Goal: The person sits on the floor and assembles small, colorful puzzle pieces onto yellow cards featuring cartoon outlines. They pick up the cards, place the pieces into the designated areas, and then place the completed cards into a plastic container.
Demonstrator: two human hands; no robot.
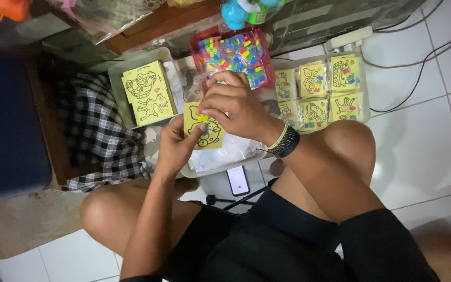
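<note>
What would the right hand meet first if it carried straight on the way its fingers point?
The right hand points left across the yellow picture card held by the left hand. Beyond the card, the clear tray of yellow cards likely comes first, though depth is unclear.

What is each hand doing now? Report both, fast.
Left hand: closed on the yellow picture card.
Right hand: fingers pinched at the card's top; contents cannot be told.

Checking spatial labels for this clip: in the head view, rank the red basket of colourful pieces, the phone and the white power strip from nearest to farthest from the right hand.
From the right hand:
1. Red basket of colourful pieces, just above the hand.
2. Phone, below the hand, on the floor between the legs.
3. White power strip, far upper right by the cables.
</note>
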